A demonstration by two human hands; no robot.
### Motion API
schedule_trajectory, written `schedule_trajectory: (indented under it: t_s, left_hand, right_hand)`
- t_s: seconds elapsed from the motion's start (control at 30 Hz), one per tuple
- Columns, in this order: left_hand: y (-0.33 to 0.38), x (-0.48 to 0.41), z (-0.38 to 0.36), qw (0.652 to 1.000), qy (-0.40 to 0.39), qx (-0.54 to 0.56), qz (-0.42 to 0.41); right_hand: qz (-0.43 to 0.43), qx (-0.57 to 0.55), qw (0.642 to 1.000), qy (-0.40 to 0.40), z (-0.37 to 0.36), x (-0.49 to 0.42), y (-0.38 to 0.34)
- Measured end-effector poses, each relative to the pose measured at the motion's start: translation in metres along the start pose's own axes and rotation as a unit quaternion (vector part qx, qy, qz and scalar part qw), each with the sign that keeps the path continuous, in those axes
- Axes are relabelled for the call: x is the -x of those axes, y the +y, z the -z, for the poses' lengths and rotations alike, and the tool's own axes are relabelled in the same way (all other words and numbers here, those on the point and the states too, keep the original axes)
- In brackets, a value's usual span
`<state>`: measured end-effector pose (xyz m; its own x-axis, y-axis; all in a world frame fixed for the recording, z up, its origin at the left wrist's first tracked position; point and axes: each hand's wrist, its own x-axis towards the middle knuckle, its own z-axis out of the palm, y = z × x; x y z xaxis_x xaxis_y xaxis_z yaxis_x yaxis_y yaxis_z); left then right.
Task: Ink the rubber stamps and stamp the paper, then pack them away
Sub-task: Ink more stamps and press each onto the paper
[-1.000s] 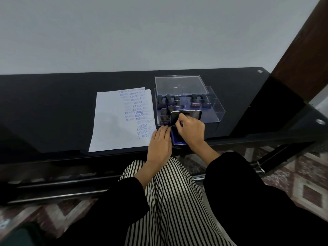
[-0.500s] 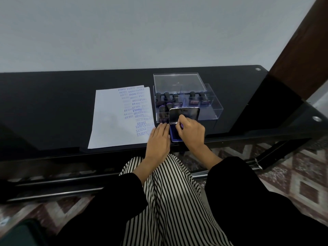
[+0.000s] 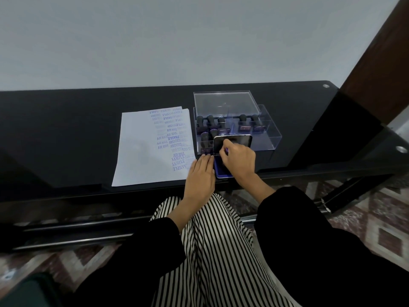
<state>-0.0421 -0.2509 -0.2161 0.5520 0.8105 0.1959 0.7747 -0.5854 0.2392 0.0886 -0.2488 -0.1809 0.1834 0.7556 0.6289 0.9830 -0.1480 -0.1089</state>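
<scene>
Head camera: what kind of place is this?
Probably a room at home, not certain: a black glass desk against a plain wall, a patterned floor, and stamped paper beside a clear stamp box.

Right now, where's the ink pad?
Head view, centre: the ink pad sits open at the near edge of the table, under the right hand, just in front of the clear box.

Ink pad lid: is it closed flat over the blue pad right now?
No, the lid stands raised behind the exposed blue pad, gripped by the right hand.
</scene>
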Motion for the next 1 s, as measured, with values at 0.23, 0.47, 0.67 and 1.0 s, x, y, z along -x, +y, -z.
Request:
schedule_trajectory:
  t_s: [0.23,0.47,0.67,1.0]
  left_hand:
    - [0.0,0.0,0.001,1.0,0.004,0.0,-0.006]
    - [0.001,0.0,0.003,1.0,-0.007,0.01,0.0]
    - [0.001,0.001,0.003,1.0,-0.009,0.009,-0.001]
    - [0.001,-0.001,0.001,1.0,-0.004,-0.008,-0.009]
  right_hand:
    - [0.011,-0.012,1.0,0.026,0.006,0.019,0.003]
    - [0.019,-0.015,0.999,0.028,0.008,0.022,0.003]
    - [-0.002,0.007,1.0,-0.005,0.004,0.003,0.0]
    - [-0.015,0.009,1.0,-0.026,0.003,-0.002,-0.002]
